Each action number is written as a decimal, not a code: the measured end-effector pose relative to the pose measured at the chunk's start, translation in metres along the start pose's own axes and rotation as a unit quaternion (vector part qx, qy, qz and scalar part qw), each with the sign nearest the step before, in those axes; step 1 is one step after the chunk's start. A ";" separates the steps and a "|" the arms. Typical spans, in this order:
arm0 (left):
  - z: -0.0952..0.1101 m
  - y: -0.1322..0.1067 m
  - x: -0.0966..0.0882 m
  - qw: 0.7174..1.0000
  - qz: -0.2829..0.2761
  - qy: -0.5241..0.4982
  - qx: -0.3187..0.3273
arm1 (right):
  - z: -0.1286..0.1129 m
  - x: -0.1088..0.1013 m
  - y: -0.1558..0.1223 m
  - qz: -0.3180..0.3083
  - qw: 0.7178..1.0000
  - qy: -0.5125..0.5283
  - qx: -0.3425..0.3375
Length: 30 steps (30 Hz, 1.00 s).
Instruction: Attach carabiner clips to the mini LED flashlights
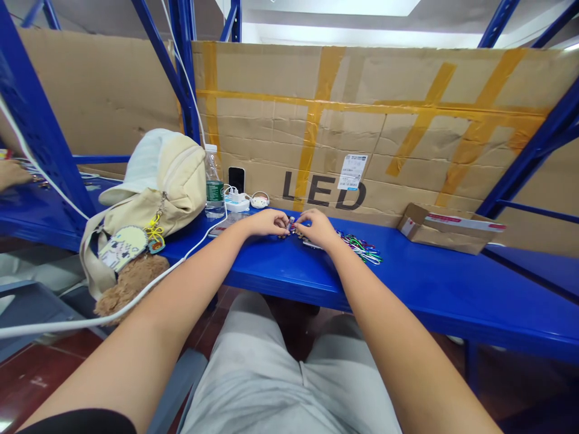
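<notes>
Though too small to identify, thing in hand: small piece (292,227), multicoloured, held just left of the clip pile (364,248), low over the blue shelf (429,283).
Left hand (266,223): grip closed, fingertips pinching the small piece from the side away from the clip pile.
Right hand (319,229): grip closed on the same piece from the clip-pile side.
Key relation: clip pile immediately right of the right hand, long axis trailing rightward along the shelf; right hand nearer, left hand beyond it.
Left of clip pile, well apart: cream bag (167,187), water bottle (214,187), phone (236,179), white cable (136,295).
Right of clip pile: cardboard box (447,229), near, not touching.
Far left of clip pile: another person's hand (11,173) at frame edge.
</notes>
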<state>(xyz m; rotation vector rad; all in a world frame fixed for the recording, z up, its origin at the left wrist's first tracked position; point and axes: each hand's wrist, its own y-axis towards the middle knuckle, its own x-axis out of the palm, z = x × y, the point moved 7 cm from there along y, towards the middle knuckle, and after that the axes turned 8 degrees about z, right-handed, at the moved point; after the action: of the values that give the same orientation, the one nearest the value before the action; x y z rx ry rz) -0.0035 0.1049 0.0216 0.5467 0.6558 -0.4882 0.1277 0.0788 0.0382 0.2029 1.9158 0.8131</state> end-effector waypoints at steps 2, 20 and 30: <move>0.000 0.000 0.000 1.000 0.001 0.006 0.005 | -0.003 -0.012 0.001 0.062 0.994 0.092 -0.023; 0.002 0.000 0.002 0.999 -0.007 0.024 0.024 | -0.020 -0.017 -0.001 0.102 0.966 0.195 -0.137; 0.000 0.000 0.001 0.999 0.002 0.035 0.027 | 0.000 -0.011 -0.005 0.005 1.000 0.022 -0.022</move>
<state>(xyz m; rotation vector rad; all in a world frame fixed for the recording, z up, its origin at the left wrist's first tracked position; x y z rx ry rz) -0.0029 0.1050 0.0211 0.6193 0.7093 -0.4856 0.1343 0.0704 0.0433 0.1692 1.9382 0.8717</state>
